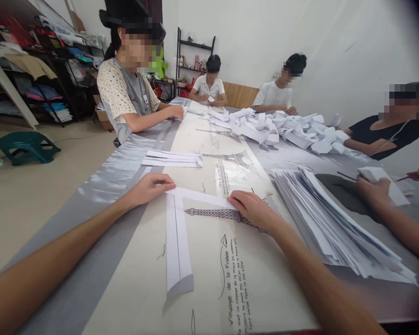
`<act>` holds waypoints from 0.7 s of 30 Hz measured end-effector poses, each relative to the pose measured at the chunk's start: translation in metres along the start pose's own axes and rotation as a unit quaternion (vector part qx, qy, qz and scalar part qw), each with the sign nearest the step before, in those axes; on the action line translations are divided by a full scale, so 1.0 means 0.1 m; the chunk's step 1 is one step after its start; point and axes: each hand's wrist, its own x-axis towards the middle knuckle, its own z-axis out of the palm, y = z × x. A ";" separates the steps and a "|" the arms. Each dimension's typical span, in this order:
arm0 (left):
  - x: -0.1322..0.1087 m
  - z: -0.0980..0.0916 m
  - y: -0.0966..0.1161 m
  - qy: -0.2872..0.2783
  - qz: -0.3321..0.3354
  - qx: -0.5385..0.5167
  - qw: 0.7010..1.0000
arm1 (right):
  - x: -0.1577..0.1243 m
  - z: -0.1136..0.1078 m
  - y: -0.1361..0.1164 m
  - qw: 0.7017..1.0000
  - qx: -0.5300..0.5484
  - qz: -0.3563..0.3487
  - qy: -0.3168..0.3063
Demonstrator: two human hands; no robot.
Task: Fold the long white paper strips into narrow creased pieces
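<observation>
Soft light puts glare on the printed tablecloth (209, 260), while wide-angle distortion stretches the edges.

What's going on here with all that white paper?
A left hand and a right hand hold a white paper strip stretched between them, over a printed cloth. A folded length runs toward the viewer from near the left hand; whether it joins the strip is hard to tell. To the right lies a paper stack, and farther back a heap of folded pieces.

Paper strips (172, 159) on tablecloth (139, 288) beyond left fingers (163, 179); paper stack (331, 223) right of right fingers (241, 199), paper heap (270, 128) behind stack.
</observation>
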 end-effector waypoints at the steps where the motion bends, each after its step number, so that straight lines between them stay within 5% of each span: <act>1: 0.00 -0.02 -0.01 0.006 -0.009 -0.010 1.000 | -0.01 -0.02 0.06 1.000 0.006 0.010 0.007; 10: -0.03 -0.08 -0.03 -0.001 -0.043 -0.089 0.995 | -0.04 -0.04 0.28 0.992 0.101 0.074 0.029; 21: -0.01 -0.12 -0.09 -0.012 -0.046 -0.081 0.996 | -0.03 -0.02 0.36 0.990 0.112 0.066 0.048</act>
